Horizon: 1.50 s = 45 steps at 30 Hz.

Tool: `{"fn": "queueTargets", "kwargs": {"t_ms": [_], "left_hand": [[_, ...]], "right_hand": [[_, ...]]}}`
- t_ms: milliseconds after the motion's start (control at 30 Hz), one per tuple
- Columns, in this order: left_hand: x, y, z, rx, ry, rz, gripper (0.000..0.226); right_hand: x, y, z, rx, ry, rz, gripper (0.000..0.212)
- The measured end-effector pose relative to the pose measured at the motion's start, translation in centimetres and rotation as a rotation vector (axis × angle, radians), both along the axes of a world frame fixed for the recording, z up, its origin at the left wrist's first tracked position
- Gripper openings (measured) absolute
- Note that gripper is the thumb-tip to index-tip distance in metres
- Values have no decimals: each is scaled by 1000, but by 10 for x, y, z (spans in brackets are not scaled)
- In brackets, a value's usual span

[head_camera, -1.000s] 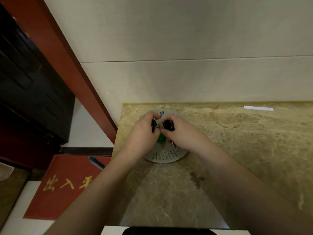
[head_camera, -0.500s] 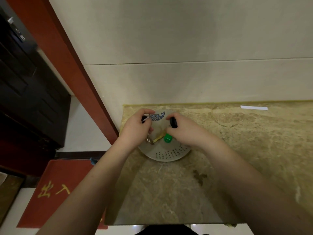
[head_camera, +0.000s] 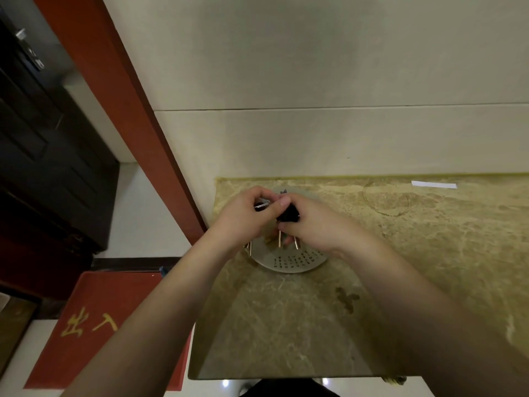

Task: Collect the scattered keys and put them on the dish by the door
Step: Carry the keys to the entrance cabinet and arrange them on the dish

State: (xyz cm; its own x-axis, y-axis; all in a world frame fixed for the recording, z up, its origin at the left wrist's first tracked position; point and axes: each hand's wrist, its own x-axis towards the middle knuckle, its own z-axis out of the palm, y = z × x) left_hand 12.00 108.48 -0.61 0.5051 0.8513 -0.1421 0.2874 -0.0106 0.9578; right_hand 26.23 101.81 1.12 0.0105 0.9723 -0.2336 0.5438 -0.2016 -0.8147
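Hovering over the dish, both hands meet above its far half in the head view, the only view there is. The left hand has its fingers curled round a dark-headed key whose silvery blade points left, roughly level. The right hand grips a black key head between thumb and curled fingers, and brass-coloured blades hang from the grip, long axis near vertical, tips pointing down at the dish and close above it or touching; I cannot tell which. The dish lies directly beneath both hands on the marble counter, at its left end beside the red door frame, so the drop is straight down and the right hand, lower, looks nearer to it.

By count: one dish; about three hanging blades visible, one of them near the left wrist; two dark key heads. How many keys in all is hidden by the fingers. A white paper strip lies far right, well apart. A red mat is on the floor.
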Motion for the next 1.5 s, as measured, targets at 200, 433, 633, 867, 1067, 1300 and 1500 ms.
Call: {"fn": "queueTargets", "kwargs": {"t_ms": [200, 433, 633, 867, 1067, 1300, 1500], "left_hand": [[-3, 4, 3, 77, 82, 37, 14], [-6, 9, 9, -2, 9, 71, 12], [-8, 15, 11, -31, -36, 142, 7], [-11, 29, 9, 76, 182, 48, 10], [2, 31, 11, 304, 481, -101, 13], [16, 24, 7, 432, 636, -176, 23], [18, 24, 5, 458, 690, -198, 18]], "right_hand": [[-4, 4, 0, 88, -7, -38, 45], [8, 0, -7, 27, 303, -152, 36], [22, -1, -8, 22, 435, -310, 27], [24, -2, -12, 119, -348, -171, 19], [3, 3, -23, 146, -691, -78, 26], [17, 6, -16, 82, -716, 69, 19], [28, -2, -15, 69, -495, -61, 29]]}}
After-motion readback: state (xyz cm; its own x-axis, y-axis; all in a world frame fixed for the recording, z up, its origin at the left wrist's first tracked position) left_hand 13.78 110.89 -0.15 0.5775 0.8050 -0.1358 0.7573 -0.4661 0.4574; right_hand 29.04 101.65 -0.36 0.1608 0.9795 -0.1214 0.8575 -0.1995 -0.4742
